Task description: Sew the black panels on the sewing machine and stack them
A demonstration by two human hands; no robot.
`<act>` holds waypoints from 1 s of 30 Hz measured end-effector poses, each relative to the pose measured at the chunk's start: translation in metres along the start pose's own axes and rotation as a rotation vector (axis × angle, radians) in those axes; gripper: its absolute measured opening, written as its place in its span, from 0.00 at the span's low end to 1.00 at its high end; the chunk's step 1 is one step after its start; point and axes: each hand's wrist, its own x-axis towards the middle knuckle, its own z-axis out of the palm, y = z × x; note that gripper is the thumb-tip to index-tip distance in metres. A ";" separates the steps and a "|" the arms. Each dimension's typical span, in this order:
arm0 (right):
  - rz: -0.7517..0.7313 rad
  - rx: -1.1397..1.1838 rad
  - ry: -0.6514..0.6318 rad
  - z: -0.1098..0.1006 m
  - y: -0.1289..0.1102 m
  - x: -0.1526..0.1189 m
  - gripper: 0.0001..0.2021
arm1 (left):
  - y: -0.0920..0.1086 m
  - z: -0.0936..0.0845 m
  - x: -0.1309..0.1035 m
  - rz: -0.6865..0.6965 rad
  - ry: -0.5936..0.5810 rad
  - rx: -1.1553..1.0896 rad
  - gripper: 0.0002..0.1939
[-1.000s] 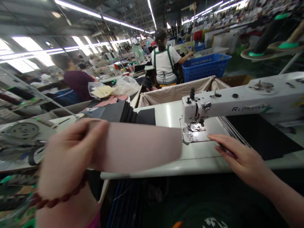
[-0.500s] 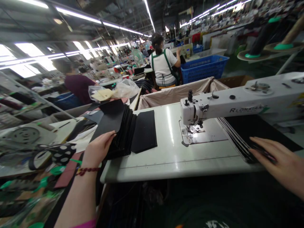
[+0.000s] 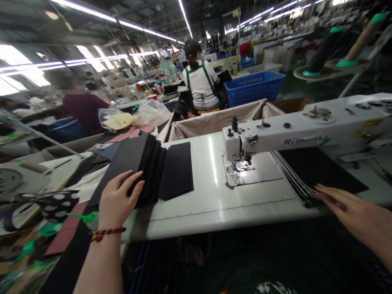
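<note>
My left hand (image 3: 121, 196) lies with fingers spread on the near corner of a tall stack of black panels (image 3: 125, 153), left of the sewing machine. Beside that stack, a lower pile of black pieces (image 3: 177, 169) rests on the white table. My right hand (image 3: 349, 212) is at the near edge of another pile of black panels (image 3: 315, 167) with pale edges, partly under the machine arm. Its fingers are stretched forward, and a small dark slim object (image 3: 338, 204) shows between them, its kind unclear.
A white sewing machine (image 3: 275, 132) stands on the table (image 3: 208, 204), its needle area between the piles. Behind are a cloth-lined bin (image 3: 214, 122) and a blue basket (image 3: 254, 90). Thread cones (image 3: 324, 53) stand at the upper right. Two co-workers sit farther off.
My left hand has let go of the pinched corner of the top panel and spread its fingers; the lifted panel now lies down. My right hand stays by its pile.
</note>
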 end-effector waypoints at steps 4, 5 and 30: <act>-0.056 -0.088 -0.059 0.002 0.003 0.005 0.18 | 0.062 0.020 -0.002 -0.132 0.192 -0.327 0.17; -0.053 -0.079 -0.043 0.003 0.003 0.006 0.17 | 0.088 0.028 -0.001 -0.186 0.166 -0.505 0.15; -0.160 0.120 -0.116 -0.022 -0.044 -0.001 0.16 | 0.326 0.136 0.038 -0.737 -0.650 -2.110 0.18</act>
